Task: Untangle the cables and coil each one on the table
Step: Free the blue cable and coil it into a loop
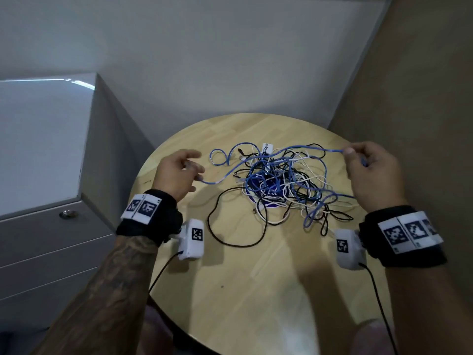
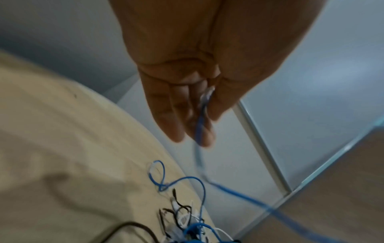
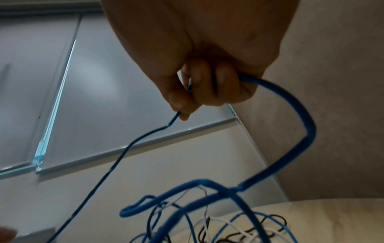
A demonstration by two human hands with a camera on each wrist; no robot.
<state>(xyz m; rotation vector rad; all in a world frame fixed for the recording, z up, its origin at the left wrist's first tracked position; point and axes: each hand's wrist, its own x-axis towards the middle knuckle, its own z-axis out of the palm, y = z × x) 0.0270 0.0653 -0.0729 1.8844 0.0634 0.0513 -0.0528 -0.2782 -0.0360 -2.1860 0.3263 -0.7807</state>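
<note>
A tangle (image 1: 276,180) of blue, white and black cables lies in the middle of the round wooden table (image 1: 256,278). My left hand (image 1: 194,167) hovers over the table's left side and pinches the clear-plug end of a blue cable (image 2: 200,125) between thumb and fingers. My right hand (image 1: 352,155) is raised at the right. Its fingers curl round another stretch of blue cable (image 3: 307,131), with thumb and forefinger pinching it. That strand (image 1: 332,150) runs from the right hand down into the pile.
A loose black cable loop (image 1: 212,231) trails toward the near left of the table. A grey cabinet (image 1: 46,149) stands close on the left and a wall (image 1: 422,98) close on the right. Bare wood lies in front of the pile.
</note>
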